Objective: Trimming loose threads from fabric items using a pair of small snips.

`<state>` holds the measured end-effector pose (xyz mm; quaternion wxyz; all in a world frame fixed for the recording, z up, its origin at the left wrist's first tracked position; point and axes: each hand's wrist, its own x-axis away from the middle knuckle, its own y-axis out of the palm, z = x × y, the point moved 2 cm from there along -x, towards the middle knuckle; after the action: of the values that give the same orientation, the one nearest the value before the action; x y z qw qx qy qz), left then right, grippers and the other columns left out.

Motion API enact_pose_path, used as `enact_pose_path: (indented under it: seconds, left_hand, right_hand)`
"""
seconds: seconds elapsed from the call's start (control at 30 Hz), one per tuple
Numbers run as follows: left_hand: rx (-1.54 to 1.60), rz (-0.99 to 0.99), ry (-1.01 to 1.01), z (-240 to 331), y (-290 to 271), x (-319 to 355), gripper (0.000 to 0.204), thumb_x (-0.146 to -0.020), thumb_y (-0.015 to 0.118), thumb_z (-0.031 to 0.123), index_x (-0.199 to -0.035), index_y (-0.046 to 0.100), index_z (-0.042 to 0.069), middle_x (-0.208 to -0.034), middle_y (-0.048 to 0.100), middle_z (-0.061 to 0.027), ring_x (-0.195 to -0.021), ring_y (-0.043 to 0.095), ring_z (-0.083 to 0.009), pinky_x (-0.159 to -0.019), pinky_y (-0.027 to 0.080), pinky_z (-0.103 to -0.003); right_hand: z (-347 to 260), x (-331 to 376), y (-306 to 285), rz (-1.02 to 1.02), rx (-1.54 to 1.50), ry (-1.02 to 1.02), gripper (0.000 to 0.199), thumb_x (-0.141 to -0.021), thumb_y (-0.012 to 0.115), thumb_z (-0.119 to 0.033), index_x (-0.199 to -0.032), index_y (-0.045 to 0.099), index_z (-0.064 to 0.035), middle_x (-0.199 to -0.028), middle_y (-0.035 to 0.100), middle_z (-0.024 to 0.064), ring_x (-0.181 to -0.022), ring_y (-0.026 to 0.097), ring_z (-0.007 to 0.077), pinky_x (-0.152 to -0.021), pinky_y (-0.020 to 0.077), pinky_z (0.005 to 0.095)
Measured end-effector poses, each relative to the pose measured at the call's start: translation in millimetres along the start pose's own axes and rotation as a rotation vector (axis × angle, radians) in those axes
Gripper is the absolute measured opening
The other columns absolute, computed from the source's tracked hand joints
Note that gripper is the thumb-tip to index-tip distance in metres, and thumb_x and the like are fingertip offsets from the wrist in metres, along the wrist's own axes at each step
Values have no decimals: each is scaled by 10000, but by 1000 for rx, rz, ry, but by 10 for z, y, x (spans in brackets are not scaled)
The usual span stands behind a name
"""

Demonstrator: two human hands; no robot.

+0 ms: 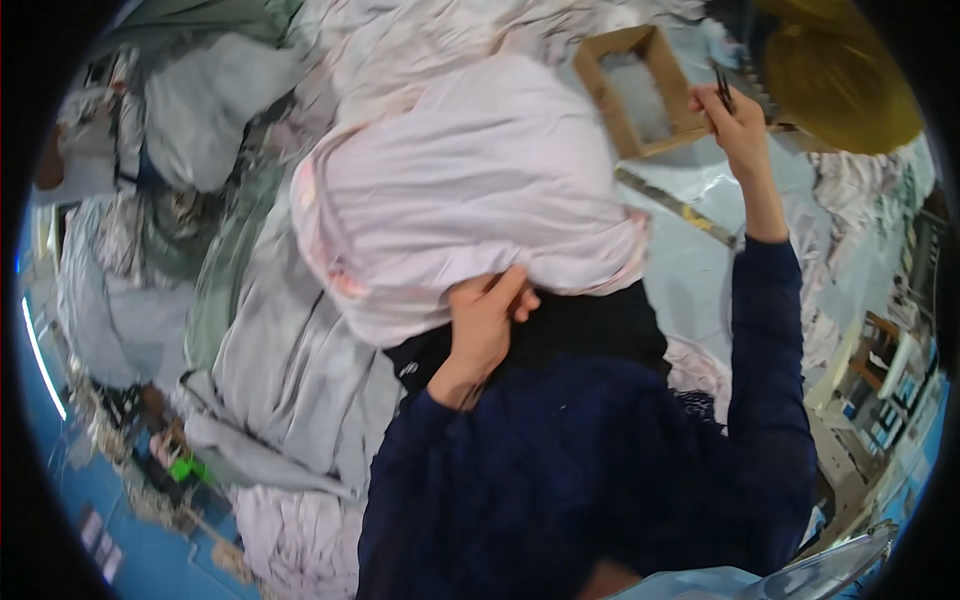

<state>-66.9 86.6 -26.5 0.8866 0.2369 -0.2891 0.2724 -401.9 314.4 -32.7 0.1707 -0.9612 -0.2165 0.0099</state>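
A pale pink-white cloth with a pinkish edge lies spread in front of me, its near edge over my lap. My left hand is closed on that near edge, thumb and fingers pinching the fabric. Off to the right, my right hand is raised near a cardboard box and closed around small dark thread snips. Their narrow tips point away from me, apart from the cloth.
An open cardboard box stands at the back right, beside a yellow rounded object. A ruler-like strip lies on the pale table. Grey cloth hangs at left, and more fabric is heaped behind.
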Motion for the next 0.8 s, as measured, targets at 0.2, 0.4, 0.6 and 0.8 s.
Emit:
enact_pose_path:
  seconds: [0.2, 0.4, 0.6, 0.8]
  left_hand:
    - [211, -91, 93, 54, 57, 73, 102, -935, 617, 75, -921, 636, -24, -726, 652, -104, -559, 580, -136, -504, 442, -226]
    - [262, -246, 42, -12, -70, 175, 127, -934, 617, 101, -971, 617, -21, -736, 642, -100, -590, 615, -156, -480, 450, -244]
    - [172, -91, -77, 110, -88, 138, 281, -916, 631, 266, -976, 613, -8, -797, 661, -100, -657, 669, -189, -445, 414, -230]
    - [76, 101, -151, 1, -211, -32, 272, -859, 713, 235, -1018, 636, 28, -889, 678, -35, -676, 651, -156, -488, 445, -251]
  right_hand:
    - [-895, 1187, 1144, -456, -23, -192, 276, -744, 719, 40, -1003, 673, -44, -969, 635, -5, -768, 553, 68, -652, 425, 206]
    - [-802, 1597, 1433, -486, 196, -266, 313, -694, 708, 60, -988, 638, -21, -888, 612, 99, -752, 619, 252, -660, 489, 333]
    - [-791, 1830, 1424, -402, 308, -437, 343, -623, 679, 80, -938, 645, -50, -830, 591, 94, -703, 613, 293, -602, 479, 350]
    - [-779, 1988, 1409, -319, 395, -589, 306, -611, 666, 80, -884, 647, -57, -787, 583, 80, -638, 601, 274, -555, 460, 341]
